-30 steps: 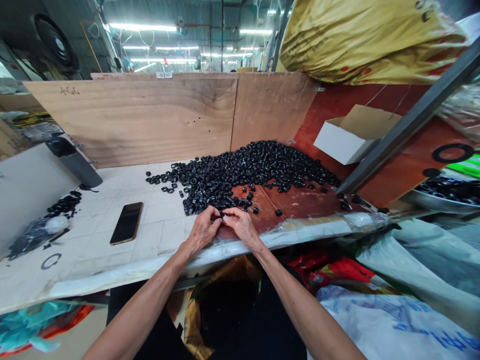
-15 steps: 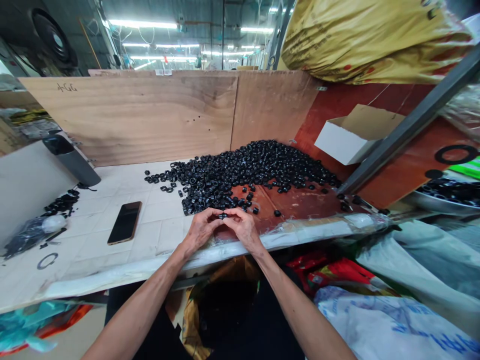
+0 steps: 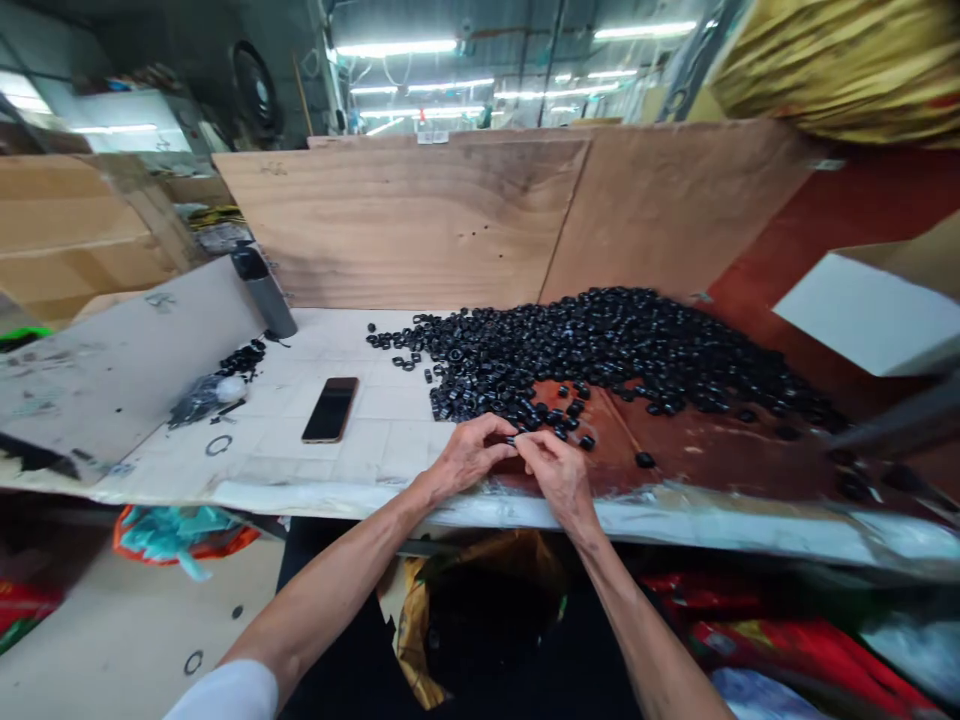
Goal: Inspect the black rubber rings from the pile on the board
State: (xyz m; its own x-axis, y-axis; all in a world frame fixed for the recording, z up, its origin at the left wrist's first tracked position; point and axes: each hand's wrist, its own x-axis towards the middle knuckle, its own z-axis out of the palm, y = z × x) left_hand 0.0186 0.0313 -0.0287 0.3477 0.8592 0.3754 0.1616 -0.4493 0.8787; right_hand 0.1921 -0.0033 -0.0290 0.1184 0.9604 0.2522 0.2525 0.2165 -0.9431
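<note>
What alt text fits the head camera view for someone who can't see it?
The left hand and right hand meet at the front edge of the table, pinching a small black ring beside a large heap of black rings; a phone lies further left.

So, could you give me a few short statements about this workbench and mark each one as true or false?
1. The left hand and the right hand meet near the front edge of the table and pinch a small black piece between their fingertips. True.
2. The phone lies to the right of the hands. False: it lies flat to their left, with a dark screen.
3. The pile of black rings lies beyond the hands. True.
4. The grey bottle lies among the rings. False: it stands at the far left, apart from the pile.
</note>
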